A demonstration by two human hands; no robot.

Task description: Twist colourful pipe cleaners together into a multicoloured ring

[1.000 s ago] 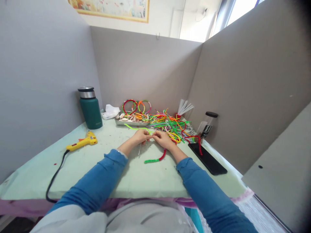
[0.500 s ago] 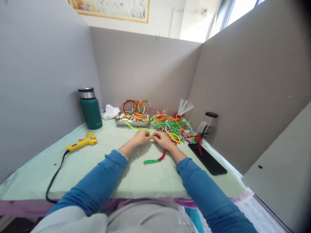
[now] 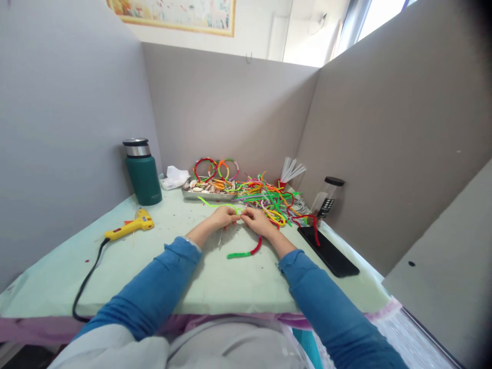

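My left hand and my right hand meet fingertip to fingertip above the middle of the table, both closed in a pinch. Between them is a yellow-green pipe cleaner, whose free end reaches out to the left beyond my left hand. Under my left hand hangs a thin greyish strip, too small to make out. A strip wrapped in green and red pipe cleaner curves out from beneath my right wrist onto the table; its upper part is hidden, so I cannot tell whether my right hand holds it.
A tangled pile of pipe cleaners lies behind my hands, beside a metal tray of shells with wrapped hoops. Left stand a green bottle and a yellow glue gun; right, a black phone and a clear bottle.
My left hand has tilted slightly, its fingers shifting at the pipe cleaner, and the thin greyish strip below it shows more plainly. My right hand stays nearly still.
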